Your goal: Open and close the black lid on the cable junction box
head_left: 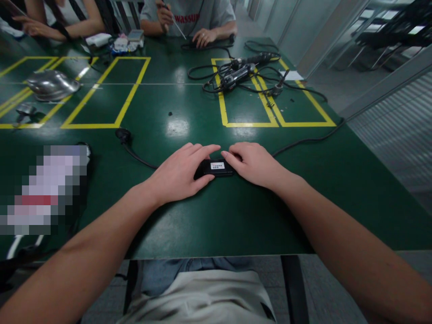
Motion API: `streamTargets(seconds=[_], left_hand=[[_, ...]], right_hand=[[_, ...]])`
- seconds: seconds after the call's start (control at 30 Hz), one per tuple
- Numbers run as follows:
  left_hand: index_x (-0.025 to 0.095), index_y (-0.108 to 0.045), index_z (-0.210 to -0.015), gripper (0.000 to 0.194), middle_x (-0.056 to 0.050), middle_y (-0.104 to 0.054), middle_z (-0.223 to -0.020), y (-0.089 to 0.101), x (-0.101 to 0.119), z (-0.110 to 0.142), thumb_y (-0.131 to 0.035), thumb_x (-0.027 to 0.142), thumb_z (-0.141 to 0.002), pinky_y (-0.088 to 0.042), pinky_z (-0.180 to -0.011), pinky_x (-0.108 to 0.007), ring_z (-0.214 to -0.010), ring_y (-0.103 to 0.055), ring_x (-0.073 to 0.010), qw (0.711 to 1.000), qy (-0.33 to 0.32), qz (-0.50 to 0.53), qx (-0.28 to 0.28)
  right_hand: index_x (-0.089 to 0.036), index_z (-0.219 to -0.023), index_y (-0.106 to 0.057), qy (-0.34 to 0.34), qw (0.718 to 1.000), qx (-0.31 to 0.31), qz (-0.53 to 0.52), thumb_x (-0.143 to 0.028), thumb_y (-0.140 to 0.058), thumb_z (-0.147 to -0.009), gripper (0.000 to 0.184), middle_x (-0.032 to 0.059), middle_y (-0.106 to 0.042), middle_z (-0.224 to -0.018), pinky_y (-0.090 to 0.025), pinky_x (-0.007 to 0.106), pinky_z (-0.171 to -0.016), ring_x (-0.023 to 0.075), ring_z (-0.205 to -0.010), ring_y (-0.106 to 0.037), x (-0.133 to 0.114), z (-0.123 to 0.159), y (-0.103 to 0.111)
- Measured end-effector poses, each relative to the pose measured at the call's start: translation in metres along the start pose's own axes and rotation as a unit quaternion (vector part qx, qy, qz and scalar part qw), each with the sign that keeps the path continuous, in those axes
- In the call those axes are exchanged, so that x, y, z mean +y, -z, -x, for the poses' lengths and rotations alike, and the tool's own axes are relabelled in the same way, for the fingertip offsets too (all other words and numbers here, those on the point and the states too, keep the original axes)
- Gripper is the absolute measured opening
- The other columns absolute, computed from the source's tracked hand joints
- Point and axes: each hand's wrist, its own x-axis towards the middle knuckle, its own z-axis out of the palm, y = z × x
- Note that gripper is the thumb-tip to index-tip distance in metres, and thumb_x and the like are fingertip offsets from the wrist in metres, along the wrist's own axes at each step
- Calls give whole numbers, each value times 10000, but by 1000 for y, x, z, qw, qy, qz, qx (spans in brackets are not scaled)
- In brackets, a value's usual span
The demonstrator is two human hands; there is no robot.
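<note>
A small flat black device [218, 167] with a white label lies on the green table [209, 225] just in front of me. My left hand [180, 173] rests on its left end, fingers stretched over the top and thumb against the near side. My right hand [254, 164] covers its right end, fingers curled round that edge. Both hands grip the device between them.
Yellow tape rectangles [108, 90] mark the table. A tangle of black cables and tools [243, 74] lies at the back right; one cable [135, 153] runs towards my left hand. A metal object [50, 84] sits far left. Two other people [189, 20] sit opposite.
</note>
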Motion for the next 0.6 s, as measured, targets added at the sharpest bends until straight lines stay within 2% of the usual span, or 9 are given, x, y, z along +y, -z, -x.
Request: streamTargets(seconds=[0.17,0.27,0.43,0.53,0.6], left_hand=[[180,-596,-1655,641,-133,-789,-1339,-2,-2,-1,-694,359,-1048,-582,-1155,-511,-1202,-736,-315,999,14,48,14],[177,-616,-1626,621,-120,-793,-1323,-2,-5,-3,-690,368,-1040,-609,-1114,-494,-1120,-743,-289,996,53,66,38],[176,-675,-1543,507,-139,-786,-1361,0,-12,-6,-658,299,-1051,-571,-1200,-546,-1262,-724,-334,984,154,-29,79],[171,-711,-1486,454,-153,-762,-1414,0,-15,-6,-658,270,-1047,-570,-1216,-546,-1319,-708,-342,981,170,-54,75],[162,-737,-1445,423,-171,-712,-1484,1,-13,-5,-664,284,-1046,-577,-1212,-532,-1331,-700,-336,980,166,-65,91]], right_hand=[[-198,-909,-751,-10,1000,9,8,-367,-426,-1198,466,111,-766,-910,-400,373,-803,256,-842,-665,-3,1,0],[-189,-904,-769,-51,998,14,19,-353,-367,-1204,527,120,-763,-869,-398,380,-768,263,-796,-666,-3,2,1],[-216,-735,-708,-98,994,1,49,-396,-403,-1190,577,124,-717,-754,-403,394,-738,273,-737,-647,1,1,5],[-233,-662,-661,-84,995,6,51,-427,-440,-1185,600,130,-713,-744,-452,401,-772,280,-756,-653,5,0,4],[-235,-651,-657,-76,996,9,51,-435,-457,-1182,601,135,-722,-765,-481,407,-806,284,-786,-661,7,0,3]])
